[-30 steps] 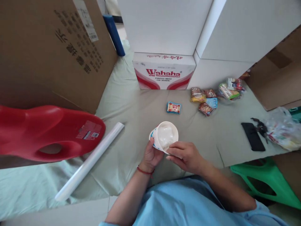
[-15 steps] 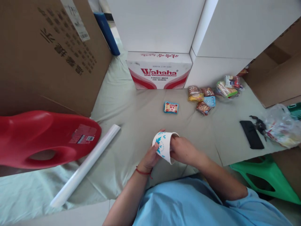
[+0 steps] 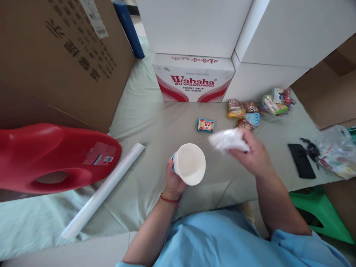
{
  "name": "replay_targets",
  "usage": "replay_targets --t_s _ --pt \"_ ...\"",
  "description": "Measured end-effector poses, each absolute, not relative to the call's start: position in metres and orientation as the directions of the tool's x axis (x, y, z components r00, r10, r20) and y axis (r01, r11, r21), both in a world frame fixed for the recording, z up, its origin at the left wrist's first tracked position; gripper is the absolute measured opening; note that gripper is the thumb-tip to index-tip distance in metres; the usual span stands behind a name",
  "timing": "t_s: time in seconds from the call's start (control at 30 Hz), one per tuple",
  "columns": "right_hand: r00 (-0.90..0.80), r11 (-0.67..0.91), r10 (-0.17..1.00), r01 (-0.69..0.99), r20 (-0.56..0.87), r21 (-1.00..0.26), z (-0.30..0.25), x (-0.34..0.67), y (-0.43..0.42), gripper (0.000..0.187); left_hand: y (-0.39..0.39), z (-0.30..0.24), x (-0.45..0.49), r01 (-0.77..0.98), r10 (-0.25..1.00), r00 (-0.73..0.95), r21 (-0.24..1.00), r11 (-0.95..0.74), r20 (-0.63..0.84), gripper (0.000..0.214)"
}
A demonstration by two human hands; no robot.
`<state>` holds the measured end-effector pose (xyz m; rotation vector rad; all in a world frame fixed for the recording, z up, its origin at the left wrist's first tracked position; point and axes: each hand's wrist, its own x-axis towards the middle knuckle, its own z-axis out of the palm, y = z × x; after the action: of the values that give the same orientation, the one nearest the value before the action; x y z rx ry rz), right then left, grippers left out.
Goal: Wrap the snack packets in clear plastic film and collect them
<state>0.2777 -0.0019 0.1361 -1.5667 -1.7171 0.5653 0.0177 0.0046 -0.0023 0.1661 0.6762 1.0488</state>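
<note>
- A table [image 3: 155, 128] under a pale green cloth runs across the room, with a white cabinet [image 3: 189, 26] behind.
- Far left: a large cardboard box [image 3: 75, 89], a red plastic piece [image 3: 69, 144] with a hole through it, and a long white roll [image 3: 102, 191] slanting over the cloth.
- Middle: the left hand [image 3: 175, 182] grips a paper bowl [image 3: 191, 163] above the table, its fingers curved round the side, the mouth tipped toward the viewer. Only the bowl's own white inside shows.
- Beyond it, a water carton [image 3: 194, 83] stands against the cabinet; nearer, a small blue-edged packet [image 3: 205, 125] lies flat, touched by neither hand.
- To the right of the bowl, the right hand [image 3: 253, 154] pinches a blurred white bundle [image 3: 226, 140] between thumb and fingers, in the air. So far, bundle and bowl are apart; neither is set down yet.
- Further right: wrapped snacks [image 3: 236, 109], a phone [image 3: 302, 160], a plastic bag [image 3: 335, 152] and, lower down, a green stool [image 3: 330, 218].
</note>
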Motion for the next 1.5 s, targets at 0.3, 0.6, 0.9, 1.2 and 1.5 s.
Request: replay_targets --t_s 0.3,0.6,0.9,1.2,1.5 --pt "0.323 -0.179 0.942 0.720 0.094 -0.671 0.076 0.342 0.191 0.094 -0.002 -0.010 0.012 -0.725 0.804 0.412 0.380 0.575 -0.429 0.063" --pt "-0.308 0.471 0.881 0.626 0.358 -0.622 0.105 0.285 0.004 0.040 0.001 0.003 0.020 -0.594 0.697 0.597 0.366 0.716 -0.397 0.079" --pt "-0.473 0.494 0.857 0.636 0.207 -0.592 0.120 0.298 -0.109 0.034 -0.042 0.002 0.066 -0.163 0.325 0.857 0.387 0.908 -0.400 0.071" --pt "-0.194 0.226 0.974 0.850 0.115 -0.476 0.136 0.382 -0.155 0.023 -0.035 0.012 0.094 -0.152 0.178 0.983 0.333 0.931 -0.051 0.074" --pt "0.512 -0.501 0.854 0.857 0.091 -0.120 0.173 0.630 -0.023 0.044 -0.016 0.007 0.074 -0.265 0.360 0.921 0.438 0.859 -0.150 0.056"
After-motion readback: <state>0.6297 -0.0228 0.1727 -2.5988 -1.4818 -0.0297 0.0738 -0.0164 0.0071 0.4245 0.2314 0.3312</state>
